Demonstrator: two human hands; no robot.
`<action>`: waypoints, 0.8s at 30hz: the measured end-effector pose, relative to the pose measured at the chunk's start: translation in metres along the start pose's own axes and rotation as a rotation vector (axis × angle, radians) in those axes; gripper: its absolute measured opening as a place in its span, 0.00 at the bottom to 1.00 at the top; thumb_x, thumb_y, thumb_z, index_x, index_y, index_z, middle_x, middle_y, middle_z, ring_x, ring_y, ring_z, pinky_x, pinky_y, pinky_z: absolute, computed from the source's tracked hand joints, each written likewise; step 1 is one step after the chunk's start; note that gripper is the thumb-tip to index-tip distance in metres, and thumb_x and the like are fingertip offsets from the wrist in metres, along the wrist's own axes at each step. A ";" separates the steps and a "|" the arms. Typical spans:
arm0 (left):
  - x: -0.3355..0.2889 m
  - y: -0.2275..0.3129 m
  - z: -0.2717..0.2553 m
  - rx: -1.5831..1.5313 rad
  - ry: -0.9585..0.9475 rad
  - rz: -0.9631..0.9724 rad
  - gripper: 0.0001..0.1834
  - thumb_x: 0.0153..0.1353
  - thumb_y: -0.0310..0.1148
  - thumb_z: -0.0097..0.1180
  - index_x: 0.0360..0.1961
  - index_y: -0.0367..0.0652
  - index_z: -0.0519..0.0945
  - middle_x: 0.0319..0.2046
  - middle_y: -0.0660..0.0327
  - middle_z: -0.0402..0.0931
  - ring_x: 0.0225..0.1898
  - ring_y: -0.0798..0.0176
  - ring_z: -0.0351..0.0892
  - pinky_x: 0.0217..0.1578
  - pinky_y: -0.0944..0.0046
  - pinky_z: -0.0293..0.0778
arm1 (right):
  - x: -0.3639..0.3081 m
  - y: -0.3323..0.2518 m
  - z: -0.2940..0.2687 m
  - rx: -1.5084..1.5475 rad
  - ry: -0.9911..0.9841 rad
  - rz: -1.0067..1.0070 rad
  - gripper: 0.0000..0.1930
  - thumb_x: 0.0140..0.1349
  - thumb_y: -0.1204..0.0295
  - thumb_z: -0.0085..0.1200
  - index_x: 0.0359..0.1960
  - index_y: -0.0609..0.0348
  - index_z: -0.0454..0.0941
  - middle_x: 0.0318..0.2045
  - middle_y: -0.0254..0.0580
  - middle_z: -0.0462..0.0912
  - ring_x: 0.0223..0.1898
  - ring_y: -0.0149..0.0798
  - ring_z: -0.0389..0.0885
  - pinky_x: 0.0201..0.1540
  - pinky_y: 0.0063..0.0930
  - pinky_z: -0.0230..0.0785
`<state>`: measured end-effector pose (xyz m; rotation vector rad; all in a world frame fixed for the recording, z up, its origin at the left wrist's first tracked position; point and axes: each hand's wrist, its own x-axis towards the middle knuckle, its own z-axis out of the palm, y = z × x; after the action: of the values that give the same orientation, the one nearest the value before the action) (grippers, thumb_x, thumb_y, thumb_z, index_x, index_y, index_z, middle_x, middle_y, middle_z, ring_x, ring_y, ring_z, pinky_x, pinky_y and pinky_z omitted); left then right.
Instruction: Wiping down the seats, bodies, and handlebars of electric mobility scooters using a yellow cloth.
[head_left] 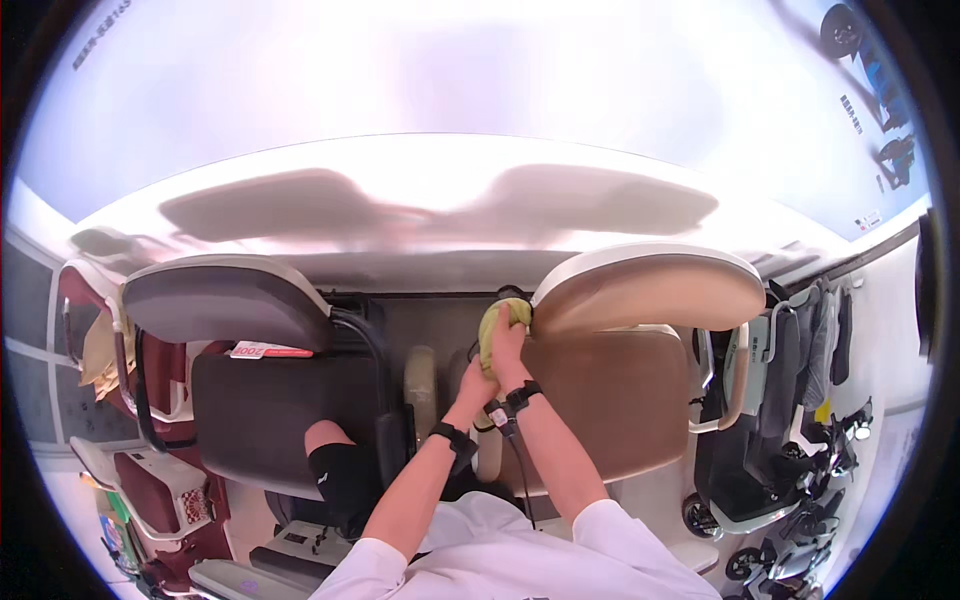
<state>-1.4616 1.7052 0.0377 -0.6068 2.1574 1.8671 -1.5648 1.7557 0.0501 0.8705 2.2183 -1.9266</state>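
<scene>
A yellow-green cloth (pixel 489 338) is bunched at the front of the tan seat's left side, over what looks like its armrest, mostly hidden. My right hand (pixel 508 349) is closed over the cloth from the right, its thumb pointing away from me. Just nearer to me, my left hand (pixel 476 383) is closed at the cloth's lower end, with its fingertips partly hidden. A dark band is on each wrist. Right beside my hands are the tan backrest (pixel 650 290) and tan seat cushion (pixel 610 405).
To the left stands a dark seat (pixel 270 415) with a black armrest (pixel 370 350) and a red-and-white card (pixel 270 350) on it. My bare knee rests over its cushion. Maroon-seated scooters (pixel 150 490) stand at far left, more scooters (pixel 760 450) at right. A white wall (pixel 480 80) rises ahead.
</scene>
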 end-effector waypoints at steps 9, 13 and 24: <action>-0.003 -0.019 -0.007 -0.115 0.127 0.031 0.31 0.55 0.45 0.72 0.51 0.38 0.71 0.48 0.44 0.80 0.52 0.42 0.82 0.48 0.51 0.78 | -0.015 -0.017 0.010 -0.129 -0.140 -0.055 0.41 0.72 0.44 0.51 0.56 0.85 0.69 0.53 0.72 0.79 0.55 0.55 0.80 0.57 0.40 0.71; -0.025 0.017 -0.003 0.443 0.225 0.128 0.37 0.58 0.62 0.65 0.49 0.37 0.70 0.45 0.43 0.79 0.48 0.36 0.81 0.45 0.41 0.77 | 0.013 0.008 0.005 -0.102 -0.002 -0.129 0.41 0.72 0.43 0.50 0.53 0.85 0.72 0.47 0.71 0.82 0.52 0.56 0.83 0.54 0.42 0.73; -0.096 -0.036 -0.009 0.446 0.307 0.207 0.15 0.72 0.39 0.51 0.39 0.35 0.76 0.30 0.37 0.81 0.37 0.30 0.82 0.39 0.36 0.78 | -0.037 -0.001 -0.032 -0.834 -0.265 -0.411 0.37 0.59 0.45 0.58 0.52 0.72 0.75 0.43 0.66 0.86 0.48 0.63 0.85 0.52 0.52 0.77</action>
<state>-1.3594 1.7078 0.0483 -0.6214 2.8128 1.3654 -1.5244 1.7722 0.0728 0.0367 2.7635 -0.9075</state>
